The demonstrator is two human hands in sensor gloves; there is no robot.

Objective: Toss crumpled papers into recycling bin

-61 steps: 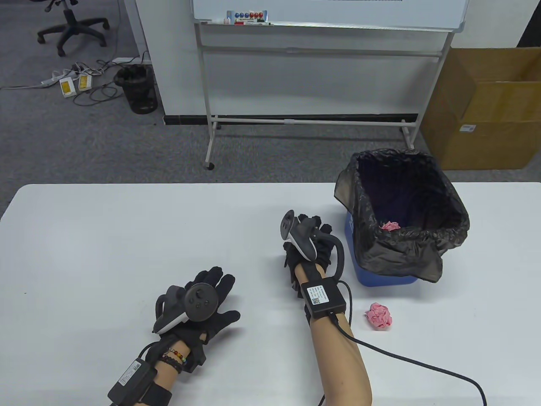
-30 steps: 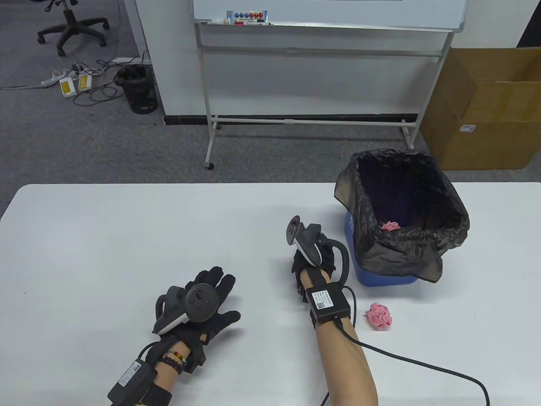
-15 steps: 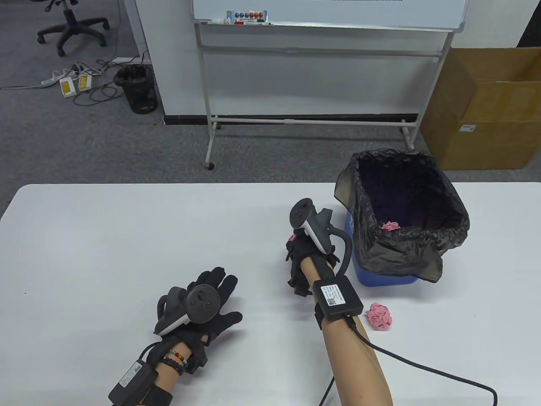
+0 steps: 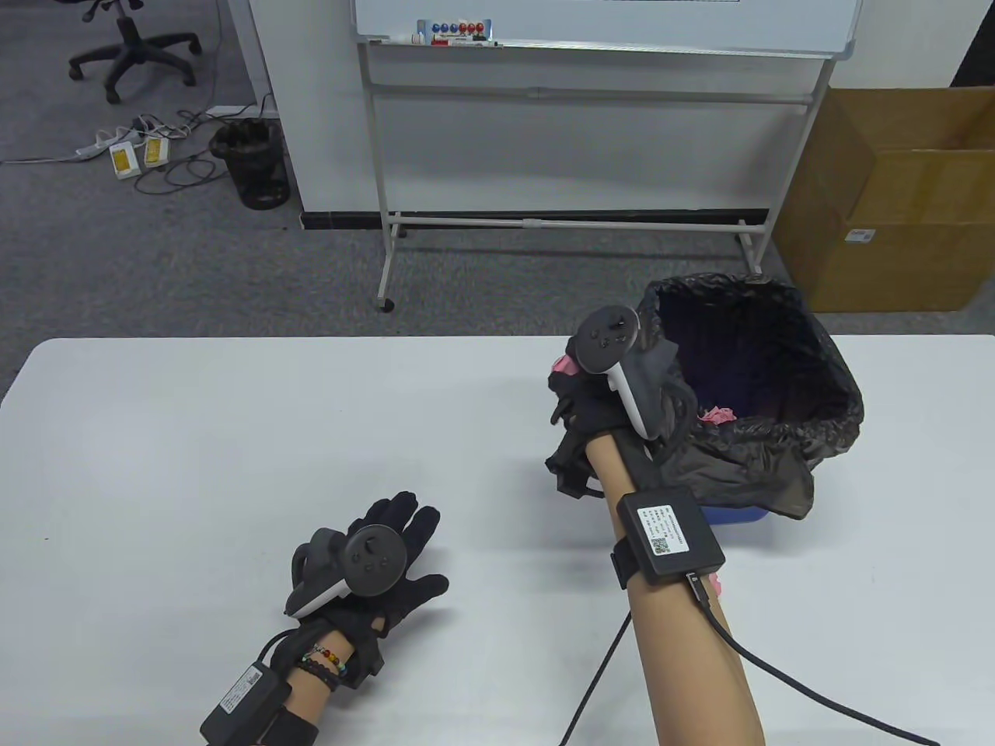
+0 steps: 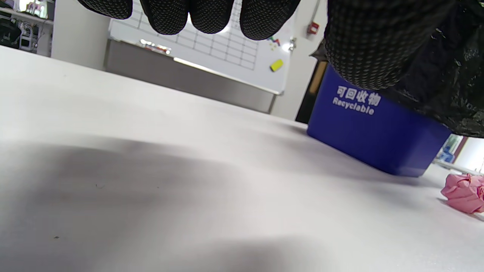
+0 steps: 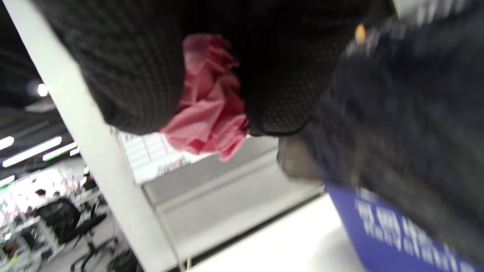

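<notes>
My right hand (image 4: 571, 381) is raised beside the left rim of the recycling bin (image 4: 843, 388) and grips a crumpled pink paper (image 4: 561, 363). The right wrist view shows that paper (image 6: 208, 102) pinched between gloved fingers (image 6: 280, 87), next to the black liner (image 6: 397, 113) and the blue bin wall (image 6: 397, 230). One pink paper (image 4: 717, 414) lies inside the bin. Another pink ball (image 5: 465, 192) lies on the table near the bin's blue base (image 5: 370, 132); my right forearm mostly hides it in the table view. My left hand (image 4: 404, 536) rests flat on the table, fingers spread, empty.
The white table (image 4: 194, 435) carries the bin at its right side. A cable (image 4: 808, 691) runs from my right wrist box across the table's front right. Behind the table stand a whiteboard frame (image 4: 536, 221) and a cardboard box (image 4: 894, 202).
My right hand has lifted off the table with the pink paper and moved up and right to the bin's left rim. My left hand has stayed put.
</notes>
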